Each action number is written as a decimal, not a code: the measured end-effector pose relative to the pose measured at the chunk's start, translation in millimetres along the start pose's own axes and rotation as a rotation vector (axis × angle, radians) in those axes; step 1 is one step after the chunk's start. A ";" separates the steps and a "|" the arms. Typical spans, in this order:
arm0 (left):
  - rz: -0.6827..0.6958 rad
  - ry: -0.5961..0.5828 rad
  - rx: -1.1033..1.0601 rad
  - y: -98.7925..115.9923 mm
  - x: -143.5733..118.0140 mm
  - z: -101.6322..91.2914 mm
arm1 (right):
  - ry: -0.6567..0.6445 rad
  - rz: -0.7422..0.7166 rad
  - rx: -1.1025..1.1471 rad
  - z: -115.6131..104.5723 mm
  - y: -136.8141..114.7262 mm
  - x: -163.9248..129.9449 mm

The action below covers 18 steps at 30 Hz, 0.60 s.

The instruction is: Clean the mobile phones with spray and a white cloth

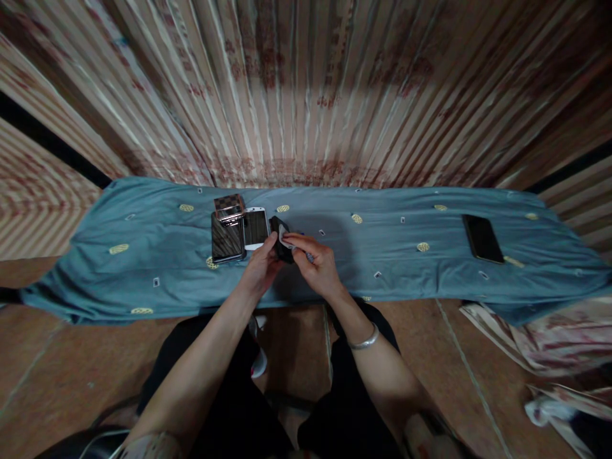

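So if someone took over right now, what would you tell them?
Left hand holds a dark phone over the blue cloth.
Right hand presses a small white wipe on it.
Beside it, to the left, lie a white phone, a dark phone and a small one on top.
One black phone lies far right.
How far the wiping has got: cannot tell.

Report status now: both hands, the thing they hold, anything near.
Left hand and right hand both grip dark phone. Small white cloth on it. Phone pile beside, clear.
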State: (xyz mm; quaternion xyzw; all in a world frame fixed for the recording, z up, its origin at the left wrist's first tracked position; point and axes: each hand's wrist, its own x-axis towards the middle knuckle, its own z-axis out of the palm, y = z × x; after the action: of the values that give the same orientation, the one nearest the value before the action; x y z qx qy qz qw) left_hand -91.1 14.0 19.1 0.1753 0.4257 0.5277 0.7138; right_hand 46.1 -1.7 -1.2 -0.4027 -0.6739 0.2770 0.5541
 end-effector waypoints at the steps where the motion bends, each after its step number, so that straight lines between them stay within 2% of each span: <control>1: 0.003 0.005 -0.001 0.2 0.2 0.0 | -0.004 0.008 0.012 -0.4 -0.1 -0.2; 12: 0.021 -0.018 -0.011 -2.6 5.5 -5.1 | -0.003 0.012 0.061 0.0 -4.0 -1.4; 18: 0.013 0.008 -0.039 -0.8 5.8 -4.4 | -0.027 0.015 0.151 -3.7 -9.8 -1.0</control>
State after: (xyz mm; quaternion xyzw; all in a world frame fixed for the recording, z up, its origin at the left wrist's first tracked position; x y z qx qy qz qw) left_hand -93.6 18.0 13.6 0.1619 0.4170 0.5411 0.7121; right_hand 47.4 -7.9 7.2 -0.3609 -0.6555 0.3365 0.5717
